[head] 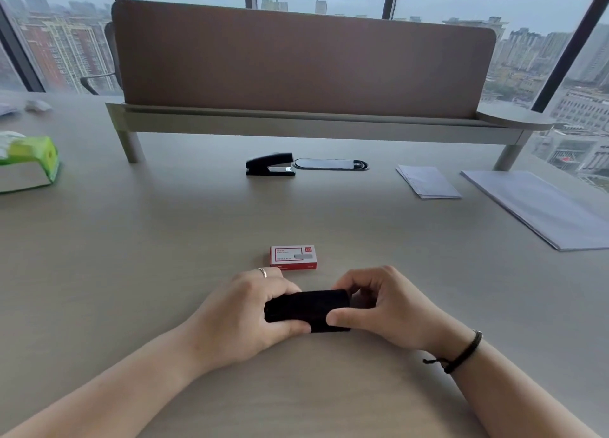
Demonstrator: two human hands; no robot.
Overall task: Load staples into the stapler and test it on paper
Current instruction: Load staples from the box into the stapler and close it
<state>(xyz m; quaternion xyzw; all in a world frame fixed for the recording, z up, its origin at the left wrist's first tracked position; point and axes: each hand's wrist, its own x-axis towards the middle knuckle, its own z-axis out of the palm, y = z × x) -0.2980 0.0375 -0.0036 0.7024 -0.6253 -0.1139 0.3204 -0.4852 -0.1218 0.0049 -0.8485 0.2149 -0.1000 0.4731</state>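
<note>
Stapler [308, 309] within both hands' grip (lengthwise).

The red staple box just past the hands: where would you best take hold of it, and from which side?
Probably by its two long sides, coming down from above. The red staple box lies flat on the table, lid up, long sides running left to right. Nothing touches it, so a thumb and fingers could pinch across the narrow width. Both the left hand and right hand now grip a black object.
</note>
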